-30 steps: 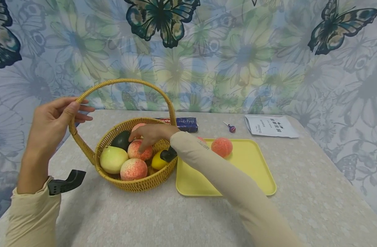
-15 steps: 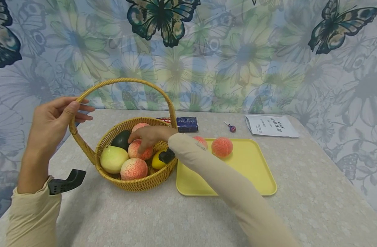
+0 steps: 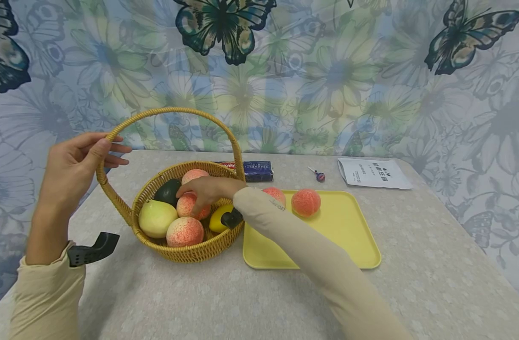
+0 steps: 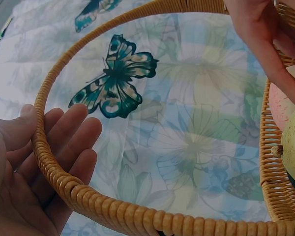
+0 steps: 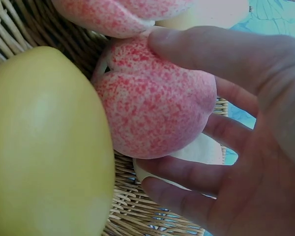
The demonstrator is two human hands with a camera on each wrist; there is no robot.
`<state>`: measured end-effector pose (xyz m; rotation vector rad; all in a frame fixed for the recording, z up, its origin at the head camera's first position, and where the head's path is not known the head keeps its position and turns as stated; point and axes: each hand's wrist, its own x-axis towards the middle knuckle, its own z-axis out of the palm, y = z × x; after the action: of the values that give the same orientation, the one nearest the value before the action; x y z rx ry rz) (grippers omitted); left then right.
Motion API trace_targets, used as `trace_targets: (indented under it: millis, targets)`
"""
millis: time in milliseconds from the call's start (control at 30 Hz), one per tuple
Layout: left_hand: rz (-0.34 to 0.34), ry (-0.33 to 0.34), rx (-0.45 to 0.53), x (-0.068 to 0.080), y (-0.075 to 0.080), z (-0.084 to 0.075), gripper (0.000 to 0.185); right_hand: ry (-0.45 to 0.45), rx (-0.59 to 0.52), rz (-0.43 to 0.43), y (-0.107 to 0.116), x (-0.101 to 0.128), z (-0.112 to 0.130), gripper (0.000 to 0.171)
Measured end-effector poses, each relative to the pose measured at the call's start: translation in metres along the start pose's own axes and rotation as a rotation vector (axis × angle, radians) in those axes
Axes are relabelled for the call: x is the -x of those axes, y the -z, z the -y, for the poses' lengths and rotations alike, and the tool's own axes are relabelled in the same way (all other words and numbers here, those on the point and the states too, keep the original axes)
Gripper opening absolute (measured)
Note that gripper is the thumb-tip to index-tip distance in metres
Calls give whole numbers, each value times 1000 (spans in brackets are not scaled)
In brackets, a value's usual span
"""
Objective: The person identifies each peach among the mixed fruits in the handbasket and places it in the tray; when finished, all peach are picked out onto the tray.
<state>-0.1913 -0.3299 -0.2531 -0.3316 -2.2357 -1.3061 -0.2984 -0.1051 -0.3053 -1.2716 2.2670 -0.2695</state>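
My left hand (image 3: 70, 165) pinches the side of the wicker basket's handle (image 3: 170, 110) between thumb and fingers. Inside the basket (image 3: 191, 255), my right hand (image 3: 213, 189) holds the middle peach (image 3: 187, 206). The right wrist view shows the thumb (image 5: 201, 49) on top of this speckled peach (image 5: 157, 108) and the fingers around its far side. Around it lie a front peach (image 3: 185, 232), a rear peach (image 3: 194, 175), a pale yellow-green pear (image 3: 157, 218), a dark green avocado-like fruit (image 3: 168, 191) and a lemon (image 3: 219, 219), partly covered by the wrist camera.
Right of the basket is a yellow tray (image 3: 344, 236) bearing a peach (image 3: 305, 203) and another peach (image 3: 276, 194), partly behind my sleeve. Farther back lie a blue spaghetti pack (image 3: 258, 171), a lollipop (image 3: 320, 176) and a white packet (image 3: 374, 173).
The right forearm has shifted slightly, showing more of the tray's left peach. Both hands stay nearly where they were, and the fruit in the basket has not visibly moved.
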Motion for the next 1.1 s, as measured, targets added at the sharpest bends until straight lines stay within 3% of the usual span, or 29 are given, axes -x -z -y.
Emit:
trace_targets:
  millis: [600, 1100]
  targets:
    - [12, 6, -4, -6, 1, 0, 28, 6, -35, -15, 4, 6, -8, 61]
    - [1, 0, -18, 4, -1, -3, 31, 58, -35, -75, 2, 15, -9, 59]
